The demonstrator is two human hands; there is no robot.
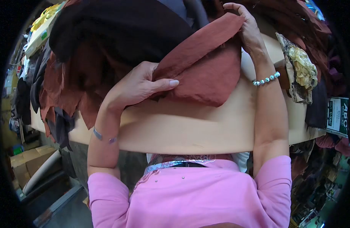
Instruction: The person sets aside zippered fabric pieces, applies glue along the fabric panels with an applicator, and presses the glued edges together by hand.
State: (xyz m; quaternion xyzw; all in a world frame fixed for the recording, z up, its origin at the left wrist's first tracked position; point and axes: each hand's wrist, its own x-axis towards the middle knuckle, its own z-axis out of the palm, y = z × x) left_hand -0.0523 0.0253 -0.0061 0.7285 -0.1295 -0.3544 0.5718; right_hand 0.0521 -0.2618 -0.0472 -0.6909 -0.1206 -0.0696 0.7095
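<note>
A rust-red piece of fabric [209,81] is stretched between my two hands above the table, its upper edge folded over in a long band. My left hand [139,83] grips the lower left end, thumb on top and the other fingers hidden beneath the cloth. At the upper right end, my right hand [248,28] holds the folded corner, with some fingers out of sight behind it. Behind the cloth lies a heap of dark fabric [121,30]. More rust-coloured cloth [85,83] hangs at the left.
The pale tabletop [190,133] curves along the front. A crumpled yellowish plastic bundle [302,70] sits on the right, near a box with ABC lettering [337,116]. A cardboard box [32,163] stands low at the left. Rust-coloured cloth is piled at the upper right.
</note>
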